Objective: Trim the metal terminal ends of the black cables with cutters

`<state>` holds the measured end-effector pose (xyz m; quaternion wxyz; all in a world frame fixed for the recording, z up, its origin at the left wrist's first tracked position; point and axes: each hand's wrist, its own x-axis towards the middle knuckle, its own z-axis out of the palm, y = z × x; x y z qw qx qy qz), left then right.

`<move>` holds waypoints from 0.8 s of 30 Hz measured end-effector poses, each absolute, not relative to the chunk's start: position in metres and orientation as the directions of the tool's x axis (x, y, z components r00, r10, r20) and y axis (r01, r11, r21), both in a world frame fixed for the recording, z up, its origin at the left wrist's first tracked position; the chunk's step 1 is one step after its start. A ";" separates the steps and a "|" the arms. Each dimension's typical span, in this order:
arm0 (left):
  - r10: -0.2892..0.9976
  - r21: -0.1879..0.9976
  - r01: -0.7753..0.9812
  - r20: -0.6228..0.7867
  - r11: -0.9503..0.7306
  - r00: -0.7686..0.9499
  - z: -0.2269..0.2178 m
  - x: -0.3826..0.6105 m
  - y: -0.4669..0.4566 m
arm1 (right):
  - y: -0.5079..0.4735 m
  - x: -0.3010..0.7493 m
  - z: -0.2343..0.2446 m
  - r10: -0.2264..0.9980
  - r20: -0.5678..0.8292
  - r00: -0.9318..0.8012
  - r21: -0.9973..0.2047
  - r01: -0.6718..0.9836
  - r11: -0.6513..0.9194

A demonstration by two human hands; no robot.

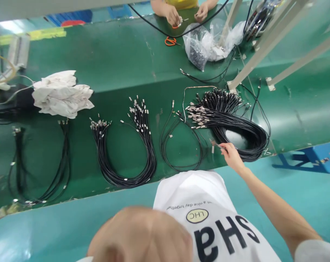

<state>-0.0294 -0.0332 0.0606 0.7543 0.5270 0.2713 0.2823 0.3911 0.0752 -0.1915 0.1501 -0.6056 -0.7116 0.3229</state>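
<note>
My right hand [230,155] reaches over the near edge of the green table [121,62]. Its fingertips pinch the metal-tipped end of a thin black cable [214,144]. The hand is at the near left side of a big coiled bundle of black cables [244,127], whose silver connectors fan out to the left. Left of the hand lies a small loop of a few cables [181,165]. My left hand is out of sight. My white printed shirt [208,218] fills the bottom of the view.
Further cable bundles lie in a row to the left [143,160] [99,145] [58,171], with a crumpled white cloth [61,94] behind them. A co-worker's hands [173,15], orange scissors [170,40] and plastic bags [208,43] sit at the far edge. White frame legs [252,62] stand at right.
</note>
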 end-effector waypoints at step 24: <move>0.921 0.428 0.893 -0.388 0.136 0.046 -0.196 -0.005 0.128 | 0.056 0.359 -0.222 0.986 -0.113 -0.121 -0.644 0.765 0.020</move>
